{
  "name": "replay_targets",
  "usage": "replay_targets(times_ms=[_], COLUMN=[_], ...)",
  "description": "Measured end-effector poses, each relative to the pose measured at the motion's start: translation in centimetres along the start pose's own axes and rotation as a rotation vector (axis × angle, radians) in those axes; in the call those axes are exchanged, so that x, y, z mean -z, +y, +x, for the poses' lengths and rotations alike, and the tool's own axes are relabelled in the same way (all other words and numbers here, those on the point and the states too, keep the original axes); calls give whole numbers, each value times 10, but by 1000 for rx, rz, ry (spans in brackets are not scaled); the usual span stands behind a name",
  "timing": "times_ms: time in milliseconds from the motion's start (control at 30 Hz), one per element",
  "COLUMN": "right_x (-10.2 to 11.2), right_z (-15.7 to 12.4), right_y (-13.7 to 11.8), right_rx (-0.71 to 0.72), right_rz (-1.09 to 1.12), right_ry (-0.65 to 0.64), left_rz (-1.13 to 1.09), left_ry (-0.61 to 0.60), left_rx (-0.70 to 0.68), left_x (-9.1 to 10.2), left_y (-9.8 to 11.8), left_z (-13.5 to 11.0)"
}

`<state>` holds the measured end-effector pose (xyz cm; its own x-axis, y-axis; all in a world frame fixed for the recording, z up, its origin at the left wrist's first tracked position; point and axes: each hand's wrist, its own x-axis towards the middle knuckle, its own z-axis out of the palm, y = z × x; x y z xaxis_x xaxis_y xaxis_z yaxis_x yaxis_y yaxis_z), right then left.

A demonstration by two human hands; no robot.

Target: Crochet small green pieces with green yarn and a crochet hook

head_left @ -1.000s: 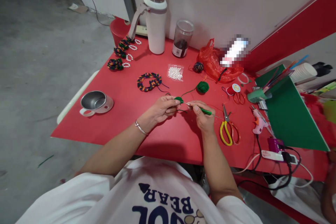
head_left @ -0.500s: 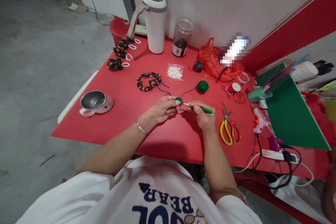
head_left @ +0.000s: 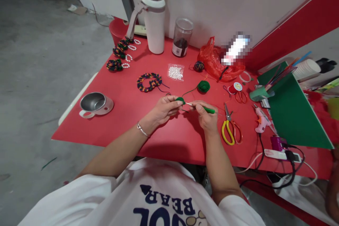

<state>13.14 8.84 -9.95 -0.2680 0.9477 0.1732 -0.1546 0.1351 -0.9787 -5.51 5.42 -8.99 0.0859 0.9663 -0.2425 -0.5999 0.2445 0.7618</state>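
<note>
The red tabletop [head_left: 122,113] ends at a near edge just under both forearms and at a left edge beside a steel cup [head_left: 94,103]; between that cup and the hands the surface lies bare, and so does the strip in front of the wrists; the far side closes against a pale wall.

To the right the room is tight: yellow-handled scissors [head_left: 228,132] lie just beside the right hand [head_left: 206,120]; a pink glue gun [head_left: 261,122] sits beyond them; a green board [head_left: 291,116] leans over the right end. Beyond the hands lie a green yarn ball [head_left: 203,86], a many-coloured crocheted ring [head_left: 149,82] and a small bag of white beads [head_left: 176,72]; farther back stand a white flask [head_left: 153,21] and a clear jar [head_left: 182,39], with a red plastic bag [head_left: 215,64] near the wall.

A strand runs from the yarn ball to the green crocheted piece [head_left: 180,100], which is held over the middle of the tabletop, towards its front. The left hand [head_left: 164,110] comes in from the left, its grip pinched on that piece between thumb and fingertips; a bangle circles the wrist. The right hand comes up from below, knuckles upward, its grip closed on the green handle of a crochet hook [head_left: 208,110]; the metal shaft points left and reaches the piece.
</note>
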Motion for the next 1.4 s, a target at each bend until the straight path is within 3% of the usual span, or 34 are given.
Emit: replay_targets(times_ms=[433, 900, 1133, 1400], right_x=[-4, -3, -1, -3], right_z=[-1, 1, 1, 1], right_y=[5, 3, 2, 4], right_rx=[33, 57, 118, -3], right_rz=[34, 69, 26, 143], right_ry=[23, 25, -57, -61], left_rz=[-77, -15, 3, -35], left_ry=[-67, -13, 31, -55], left_rx=[62, 41, 40, 41], left_x=[5, 3, 4, 4], left_y=[-3, -4, -6, -5], left_z=[1, -1, 1, 0])
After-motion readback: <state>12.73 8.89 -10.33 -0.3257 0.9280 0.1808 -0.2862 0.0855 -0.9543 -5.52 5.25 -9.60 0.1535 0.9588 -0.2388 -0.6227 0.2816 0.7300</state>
